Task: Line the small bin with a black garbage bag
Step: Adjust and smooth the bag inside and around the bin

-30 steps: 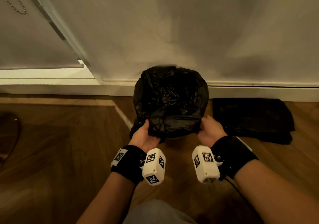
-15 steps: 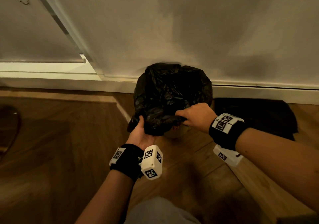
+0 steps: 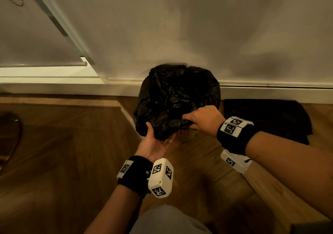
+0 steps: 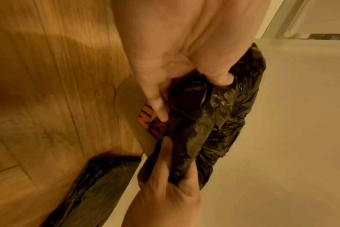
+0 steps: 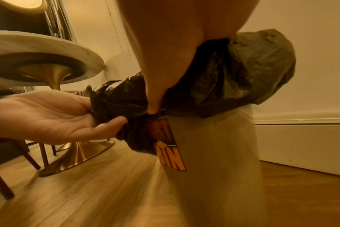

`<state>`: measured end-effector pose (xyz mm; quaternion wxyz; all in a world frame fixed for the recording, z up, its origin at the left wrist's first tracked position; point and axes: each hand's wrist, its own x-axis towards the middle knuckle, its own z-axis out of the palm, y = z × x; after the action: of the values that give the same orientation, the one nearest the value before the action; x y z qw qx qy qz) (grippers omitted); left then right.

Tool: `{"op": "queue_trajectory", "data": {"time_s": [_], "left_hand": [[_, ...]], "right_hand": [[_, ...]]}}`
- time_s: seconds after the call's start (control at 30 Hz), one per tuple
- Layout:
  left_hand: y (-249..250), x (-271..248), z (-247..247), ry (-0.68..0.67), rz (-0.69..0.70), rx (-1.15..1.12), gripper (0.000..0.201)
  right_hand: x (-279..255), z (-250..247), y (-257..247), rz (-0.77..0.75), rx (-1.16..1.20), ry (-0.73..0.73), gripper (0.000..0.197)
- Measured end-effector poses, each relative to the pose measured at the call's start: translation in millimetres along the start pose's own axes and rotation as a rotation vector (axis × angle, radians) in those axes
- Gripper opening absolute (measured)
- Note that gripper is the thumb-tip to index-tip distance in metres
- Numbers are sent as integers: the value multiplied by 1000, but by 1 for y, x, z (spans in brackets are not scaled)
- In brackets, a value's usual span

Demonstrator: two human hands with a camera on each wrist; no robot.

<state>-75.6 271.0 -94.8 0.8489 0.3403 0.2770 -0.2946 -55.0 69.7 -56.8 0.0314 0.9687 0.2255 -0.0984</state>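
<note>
Bag first: the crinkled black plastic garbage bag (image 3: 177,104) sits in the small pale cylindrical bin (image 5: 213,153) against the white wall, its mouth folded out over the bin's rim and bunched in loose slack on the near side. I judge it feather-light, thin and slippery, easy to tear if I yank, so I would take it by the gathered edge, not the taut film.

Left of the bin, my left hand (image 3: 155,144) lies palm up, fingers curled under the hanging bunch with the thumb on top. At the bin's front, my right hand (image 3: 202,119) pinches a twisted rope of slack just above the orange sticker (image 5: 170,144). Right of the bin, a flat stack of folded black bags (image 3: 266,118) lies on the wooden floor.
</note>
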Motion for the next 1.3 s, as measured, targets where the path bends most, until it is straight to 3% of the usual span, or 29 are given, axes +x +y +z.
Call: {"op": "queue_trajectory", "data": {"time_s": [0.2, 0.33, 0.37, 0.47, 0.57, 0.6, 0.67, 0.73, 0.77, 0.83, 0.9, 0.97, 1.03, 1.13, 1.23, 1.3], "left_hand": [[10, 2, 15, 42, 55, -50, 71], [5, 2, 12, 6, 21, -13, 69], [4, 4, 11, 1, 11, 7, 69], [6, 9, 7, 75, 30, 108, 64], [27, 0, -2, 178, 90, 272, 53], [36, -7, -4, 256, 154, 393, 46], [50, -21, -10, 491, 413, 779, 38], [60, -35, -4, 605, 747, 1174, 57], [61, -39, 5, 557, 888, 1354, 68], [54, -34, 26, 291, 1007, 1730, 82], [44, -19, 42, 36, 957, 2059, 88], [40, -4, 49, -78, 778, 2313, 86], [43, 8, 48, -100, 674, 2493, 62], [48, 17, 47, -33, 699, 2614, 26], [44, 17, 48, 10, 718, 2592, 25], [41, 14, 50, -38, 710, 2466, 26]], "right_hand": [[4, 0, 2, -18, 5, -33, 37], [12, -7, -12, -64, 217, 80, 81], [17, -9, -20, -104, 282, 58, 85], [30, -13, -34, -127, 388, -165, 65], [39, -17, -28, -66, 337, -275, 40], [39, -17, -27, -56, 320, -287, 37], [39, -18, -28, -51, 303, -272, 33], [38, -18, -29, -46, 283, -226, 33], [35, -17, -30, -53, 264, -184, 35], [27, -15, -26, -91, 197, -46, 45], [16, -17, -13, -121, 114, 40, 61], [7, -18, 5, -107, 5, -31, 65], [0, -17, 20, -87, -84, -128, 48], [-4, -13, 24, -99, -160, -155, 30], [-2, -13, 23, -108, -184, -147, 28], [-3, -13, 29, -82, -205, -85, 27]]}}
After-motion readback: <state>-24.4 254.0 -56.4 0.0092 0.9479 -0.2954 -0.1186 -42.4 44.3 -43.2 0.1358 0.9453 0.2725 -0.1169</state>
